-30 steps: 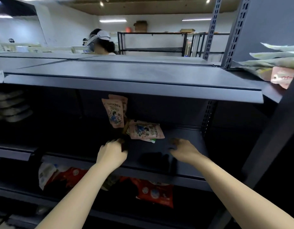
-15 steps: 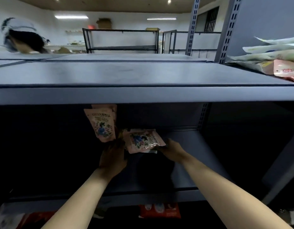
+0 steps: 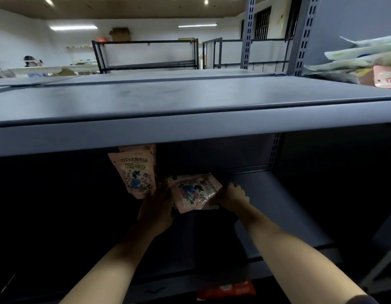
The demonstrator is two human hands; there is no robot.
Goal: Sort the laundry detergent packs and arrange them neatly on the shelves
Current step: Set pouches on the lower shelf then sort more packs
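The right hand (image 3: 230, 197) is pinching the right end of the flat-lying pink detergent pack (image 3: 195, 193), whose long axis is running left-right, while the left hand (image 3: 156, 210), grip unclear in shadow, is sitting at its left end below the upright pack (image 3: 135, 174).

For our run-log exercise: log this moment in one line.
right hand: grips flat pink pack | left hand: at upright pink pack, grip unclear | middle shelf
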